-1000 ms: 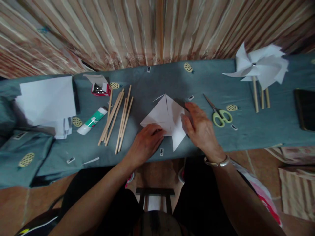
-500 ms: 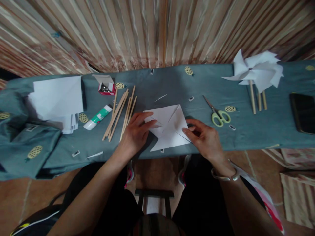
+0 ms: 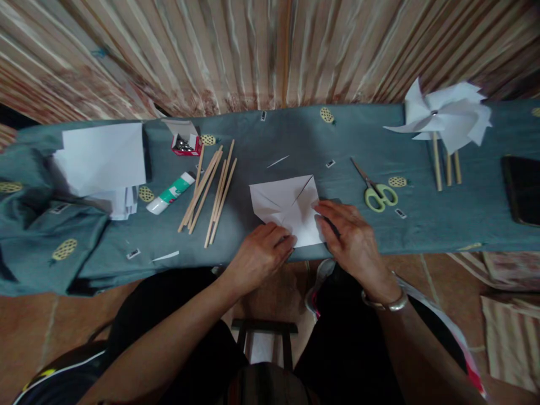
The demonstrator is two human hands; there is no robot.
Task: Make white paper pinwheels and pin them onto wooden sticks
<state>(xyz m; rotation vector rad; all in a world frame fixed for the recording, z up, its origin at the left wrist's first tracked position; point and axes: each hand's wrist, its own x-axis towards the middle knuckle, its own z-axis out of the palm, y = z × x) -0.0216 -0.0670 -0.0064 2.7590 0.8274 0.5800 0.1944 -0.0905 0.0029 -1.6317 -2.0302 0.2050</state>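
Note:
A square white sheet of paper [image 3: 301,205] with slits running in from its corners lies near the table's front edge. My left hand [image 3: 264,250] is closed at the sheet's lower edge, its fingertips together on the paper. My right hand [image 3: 350,233] holds the right edge between thumb and fingers. Scissors with light green handles [image 3: 375,194] lie to the right of it. Left of the sheet are several thin wooden sticks [image 3: 215,194] and a green-and-white glue stick [image 3: 171,193].
A small red box [image 3: 186,145] of shiny metal pieces stands open behind the sticks. Stacked white paper [image 3: 103,157] sits at the left. White paper pinwheels [image 3: 447,115] on sticks lie at the back right, near a black phone [image 3: 525,188]. Paper slivers [image 3: 165,256] are scattered on the cloth.
My left hand has moved from the sheet's left side down and right to its lower edge. My right hand stays at the right edge, its fingers slightly shifted.

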